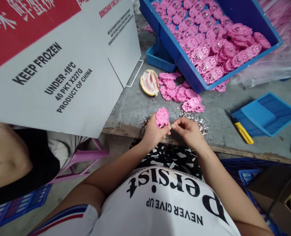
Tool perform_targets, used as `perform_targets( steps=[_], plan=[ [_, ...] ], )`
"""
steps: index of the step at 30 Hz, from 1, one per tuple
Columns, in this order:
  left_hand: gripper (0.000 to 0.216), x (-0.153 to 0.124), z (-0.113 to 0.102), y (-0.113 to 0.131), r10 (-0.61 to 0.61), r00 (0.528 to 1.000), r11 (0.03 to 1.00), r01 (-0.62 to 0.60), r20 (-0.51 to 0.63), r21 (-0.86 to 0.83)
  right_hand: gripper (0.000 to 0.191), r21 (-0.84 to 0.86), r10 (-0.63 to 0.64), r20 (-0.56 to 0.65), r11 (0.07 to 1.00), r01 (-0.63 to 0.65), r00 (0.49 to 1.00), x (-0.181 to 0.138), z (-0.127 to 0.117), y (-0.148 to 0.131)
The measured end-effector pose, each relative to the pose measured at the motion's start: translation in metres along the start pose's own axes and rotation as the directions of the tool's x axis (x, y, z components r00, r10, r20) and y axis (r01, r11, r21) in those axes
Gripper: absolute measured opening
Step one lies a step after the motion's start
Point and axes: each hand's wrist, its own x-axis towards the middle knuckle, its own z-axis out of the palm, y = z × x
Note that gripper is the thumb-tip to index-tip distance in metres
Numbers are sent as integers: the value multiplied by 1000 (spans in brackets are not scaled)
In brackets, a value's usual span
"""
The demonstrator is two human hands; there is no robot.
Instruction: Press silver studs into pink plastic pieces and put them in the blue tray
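My left hand (152, 131) holds a pink plastic piece (162, 115) upright near the table's front edge, its raised face-like pattern turned to me. Close beside it, my right hand (188, 131) is closed in a pinch, its fingertips meeting the left hand's thumb and fingers. Whatever is pinched there is too small to make out. Small shiny metal parts (192, 116) lie scattered behind my right hand, and some more show by the left wrist. Farther back is a loose heap of similar pink pieces (179, 93).
A tilted blue crate (188, 72) full of pink pieces rests beyond the heap, above a smaller blue tray (157, 60). Half a citrus fruit (149, 83) lies left. A large carton (96, 88) blocks the left side. Rightward are a yellow-handled tool (243, 132) and blue bin (270, 113).
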Motion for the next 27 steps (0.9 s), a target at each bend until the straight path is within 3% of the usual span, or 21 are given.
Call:
perform_targets(
  steps=[5, 8, 13, 27],
  plan=[
    [41, -2, -6, 4, -37, 972, 918, 125, 234, -376, 32, 195, -37, -161, 978, 68, 986, 0, 2, -1],
    [50, -5, -9, 9, -47, 945, 863, 201, 323, -464, 30, 230, -65, -254, 965, 125, 965, -3, 9, -2],
    [65, -7, -10, 10, -15, 947, 847, 182, 320, -499, 20, 280, -83, -295, 945, 169, 952, -10, 21, -2],
    [55, -6, -2, -3, 169, 950, 858, -10, 264, -513, 17, 418, -3, -291, 899, 131, 957, -10, 32, -3]
  ],
)
